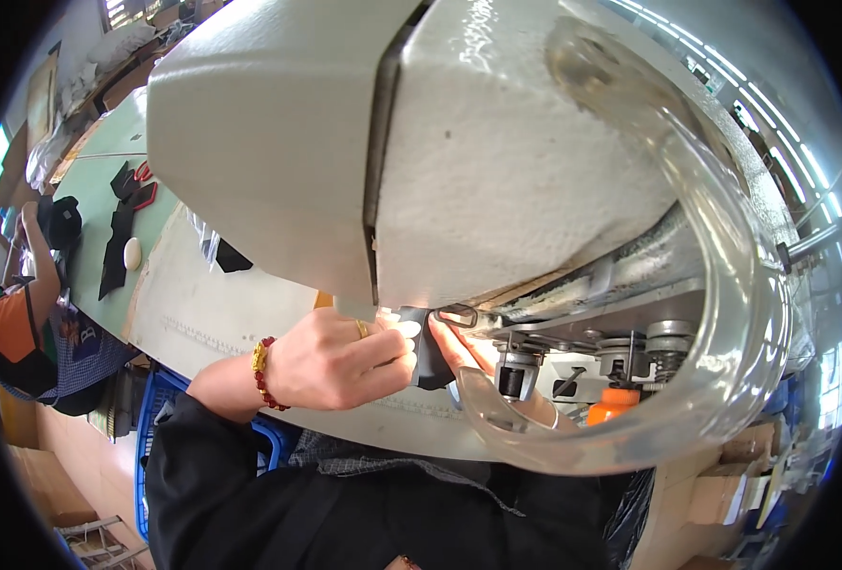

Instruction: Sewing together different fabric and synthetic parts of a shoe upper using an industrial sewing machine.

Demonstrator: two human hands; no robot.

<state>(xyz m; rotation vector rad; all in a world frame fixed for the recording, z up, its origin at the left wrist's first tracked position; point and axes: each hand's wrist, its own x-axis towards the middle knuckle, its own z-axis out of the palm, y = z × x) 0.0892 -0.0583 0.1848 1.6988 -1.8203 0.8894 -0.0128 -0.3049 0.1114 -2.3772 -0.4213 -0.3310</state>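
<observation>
My left hand (345,361) is closed, its thumb and curled fingers at the edge of a dark piece of fabric (430,359) on the pale table of a sewing machine (507,171). A beaded bracelet is on that wrist. Across the fabric, my right hand (461,350) has its visible fingers stretched out along the fabric's right side. A curved clear plastic piece (735,313) and metal machine parts cover much of this hand. The large pale machine head hangs over both hands and hides part of the stitching area.
An orange part (615,406) sits beside metal thread fittings (518,370) at the right. Red-handled scissors (143,180), dark fabric pieces (117,247) and a white oval object (133,254) lie on the green table. Far left, another person (36,323) handles a dark cap (60,221).
</observation>
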